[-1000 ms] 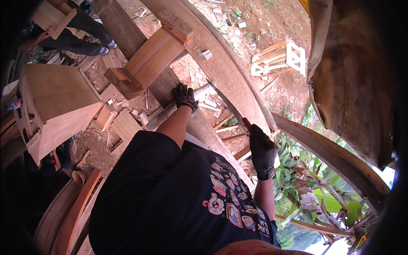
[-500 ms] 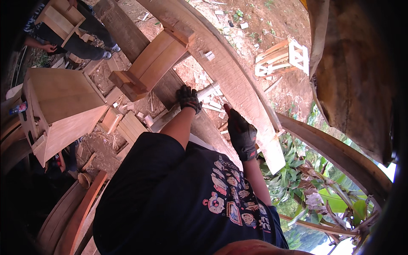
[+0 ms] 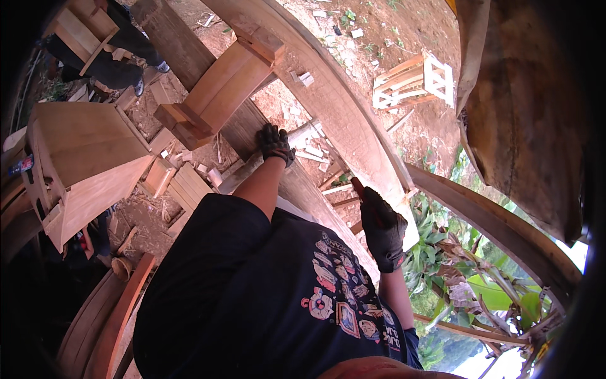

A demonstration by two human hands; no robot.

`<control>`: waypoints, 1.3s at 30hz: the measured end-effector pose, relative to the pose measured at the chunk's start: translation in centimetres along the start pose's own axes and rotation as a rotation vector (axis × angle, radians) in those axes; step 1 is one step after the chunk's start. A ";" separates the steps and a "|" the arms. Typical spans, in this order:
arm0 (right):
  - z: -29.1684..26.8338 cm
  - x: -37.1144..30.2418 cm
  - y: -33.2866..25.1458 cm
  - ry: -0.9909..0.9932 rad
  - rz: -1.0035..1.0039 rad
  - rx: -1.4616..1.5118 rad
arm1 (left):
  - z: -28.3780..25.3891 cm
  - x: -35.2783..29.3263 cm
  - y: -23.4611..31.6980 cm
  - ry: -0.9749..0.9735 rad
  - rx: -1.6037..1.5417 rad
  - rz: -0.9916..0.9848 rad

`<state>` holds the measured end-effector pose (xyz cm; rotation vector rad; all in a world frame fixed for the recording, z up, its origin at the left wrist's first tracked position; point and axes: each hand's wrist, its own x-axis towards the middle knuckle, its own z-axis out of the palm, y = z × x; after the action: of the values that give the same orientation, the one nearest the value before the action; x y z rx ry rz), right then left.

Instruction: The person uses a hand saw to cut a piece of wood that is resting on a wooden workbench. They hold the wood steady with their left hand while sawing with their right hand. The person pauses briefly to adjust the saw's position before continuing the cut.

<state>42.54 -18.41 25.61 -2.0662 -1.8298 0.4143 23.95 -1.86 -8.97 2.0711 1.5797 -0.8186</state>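
My left hand [image 3: 276, 143], in a dark glove, lies with its fingers apart on a long weathered plank [image 3: 303, 192]. The glove of my right hand [image 3: 382, 230] is dark too, and its fingers are closed round a narrow reddish-brown stick-like piece [image 3: 358, 187]. Only the end of that piece shows, so its kind is unclear. Beyond my left hand, a joined wooden piece [image 3: 221, 88] with a curved panel and thick end blocks rests across the plank and a broad pale board [image 3: 341, 110]. My right hand is near the board's close end.
A wooden cabinet-like piece [image 3: 95, 136] stands at the left, small wooden blocks [image 3: 183, 183] beside it. At the upper left is a person [image 3: 113, 66] by another wooden piece. A slatted wooden frame [image 3: 413, 82] lies on the dirt at the right, near plants [image 3: 435, 252].
My right hand has moved right and closer to my body, the reddish-brown piece still in it. My left hand stays on the plank. The whole view has shifted slightly.
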 end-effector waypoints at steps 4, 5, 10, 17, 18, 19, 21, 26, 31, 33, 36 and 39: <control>1.6 0.7 0.4 0.000 -0.013 0.040 | 0.1 -0.3 0.1 0.061 -0.009 -0.005; 3.0 1.1 0.6 -0.001 -0.014 0.072 | -0.3 -0.5 -0.1 0.072 -0.008 0.001; 13.3 5.6 3.8 -0.075 0.021 0.109 | -0.8 -0.9 -0.3 0.159 0.040 0.003; 16.5 10.6 5.5 -0.178 -0.044 0.141 | -0.3 -0.5 -0.2 0.184 0.025 -0.009; 15.9 10.3 5.7 -0.202 -0.007 0.165 | 0.3 -0.4 0.0 0.235 0.027 -0.012; 15.1 9.7 5.6 -0.222 0.034 0.190 | 0.0 -0.5 0.2 0.193 0.018 -0.004; 12.8 8.6 4.9 -0.266 0.055 0.140 | -1.3 -0.5 0.1 0.115 0.012 0.015; 4.4 3.6 2.3 -0.295 0.033 0.052 | 0.4 0.2 0.0 0.087 -0.027 0.016; -0.1 0.3 0.3 -0.278 0.096 0.047 | 0.0 0.3 0.0 0.043 0.000 0.035; -0.4 0.4 -0.1 -0.274 0.081 0.063 | -0.2 0.1 0.0 0.026 -0.003 0.033; 1.8 1.2 0.8 -0.158 -0.011 0.176 | -0.9 -0.1 0.0 0.027 -0.002 0.027; 5.0 3.8 1.1 -0.204 -0.023 0.270 | 0.9 0.2 -0.8 0.139 -0.014 0.015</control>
<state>41.80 -14.42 20.72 -1.8749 -1.7908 0.8431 23.02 -2.07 -9.75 2.1682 1.6335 -0.6690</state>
